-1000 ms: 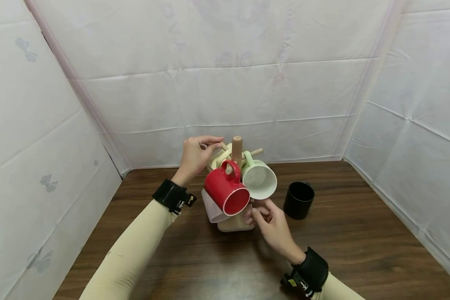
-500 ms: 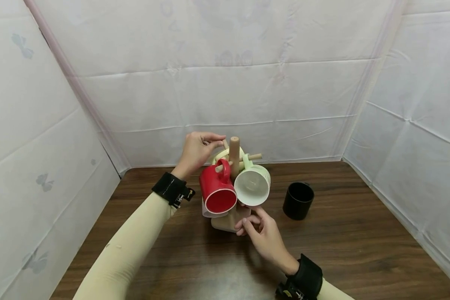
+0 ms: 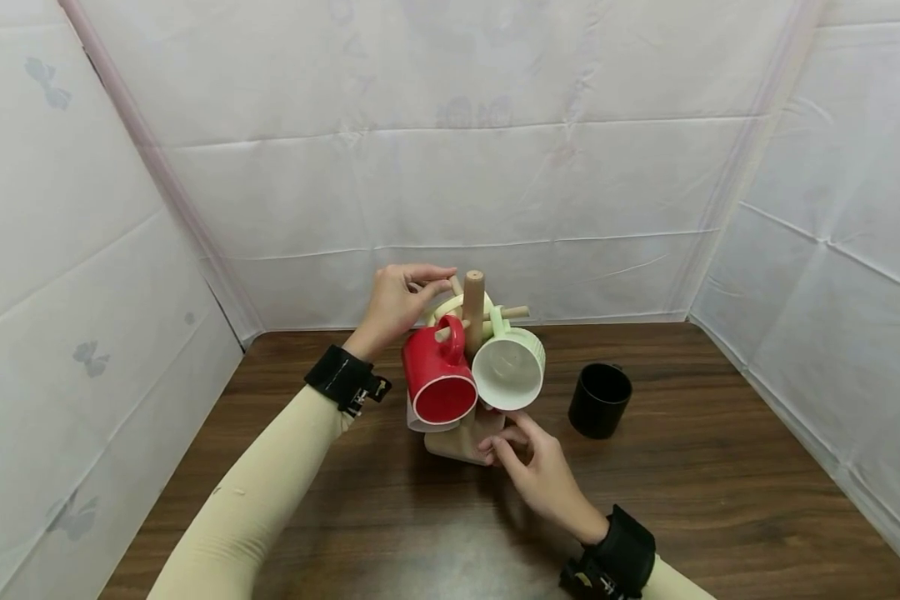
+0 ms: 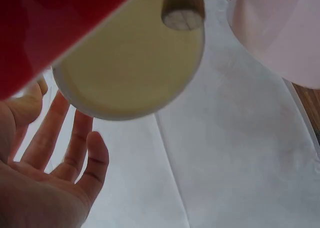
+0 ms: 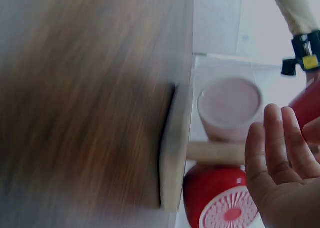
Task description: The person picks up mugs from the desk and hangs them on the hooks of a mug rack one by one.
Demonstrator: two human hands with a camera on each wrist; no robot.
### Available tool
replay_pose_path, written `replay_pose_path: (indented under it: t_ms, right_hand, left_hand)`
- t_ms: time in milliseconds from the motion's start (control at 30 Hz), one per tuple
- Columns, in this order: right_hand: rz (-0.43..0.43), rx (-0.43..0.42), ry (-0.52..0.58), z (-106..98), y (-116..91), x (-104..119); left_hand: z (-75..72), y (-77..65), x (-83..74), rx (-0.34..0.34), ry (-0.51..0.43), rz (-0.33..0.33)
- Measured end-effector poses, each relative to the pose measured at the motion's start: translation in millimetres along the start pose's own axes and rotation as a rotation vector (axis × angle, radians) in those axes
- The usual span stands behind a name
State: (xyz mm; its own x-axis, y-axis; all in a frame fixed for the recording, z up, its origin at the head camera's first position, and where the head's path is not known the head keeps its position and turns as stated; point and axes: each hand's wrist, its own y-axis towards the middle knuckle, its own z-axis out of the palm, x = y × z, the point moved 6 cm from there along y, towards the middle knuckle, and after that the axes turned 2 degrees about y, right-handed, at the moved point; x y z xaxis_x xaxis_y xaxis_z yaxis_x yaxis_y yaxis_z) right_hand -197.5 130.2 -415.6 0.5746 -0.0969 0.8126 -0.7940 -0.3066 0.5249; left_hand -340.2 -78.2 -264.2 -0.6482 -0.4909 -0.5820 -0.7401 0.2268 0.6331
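Note:
A wooden mug tree [image 3: 474, 302] stands on the table, hung with several mugs. My left hand [image 3: 390, 307] pinches the end of an upper peg between thumb and index finger; its other fingers spread beside a yellow mug [image 4: 132, 62]. Facing me are a red mug [image 3: 426, 367] and a pale green mug [image 3: 507, 371], both tilted with openings toward me. Lower down hang a pale pink mug [image 5: 229, 105] and another red mug with a patterned bottom [image 5: 212, 190]. Just below the green mug, my right hand [image 3: 543, 479] has fairly straight fingers near the wooden base [image 3: 450, 447]; contact is unclear.
A black mug [image 3: 600, 402] stands upright on the brown wooden table [image 3: 720, 467], right of the mug tree. White sheeting [image 3: 450, 183] closes off the back and both sides.
The mug tree has turned: the red mug swung left and now opens toward me, and the green mug shifted slightly left and down. Both hands moved only a little.

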Motion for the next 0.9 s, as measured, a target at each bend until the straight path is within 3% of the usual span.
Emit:
replay_pose_path:
  t_ms: [200, 367, 633, 900]
  right_hand:
    - [-0.203, -0.013, -0.406, -22.4, 3.3, -4.0]
    - [-0.315, 0.006, -0.711, -39.5, 6.7, -7.1]
    - [-0.369, -0.037, -0.885, -58.6, 10.4, -11.5]
    - [-0.290, -0.046, -0.975, -76.0, 15.7, -19.4]
  left_hand:
    - [-2.0, -11.5, 7.0, 0.033, 0.040, 0.021]
    - [-8.6, -25.4, 17.3, -0.020, 0.117, 0.031]
    - [-20.5, -51.0, 23.6, -0.159, 0.291, 0.066]
    - [-25.9, -75.4, 35.4, -0.160, 0.409, -0.001]
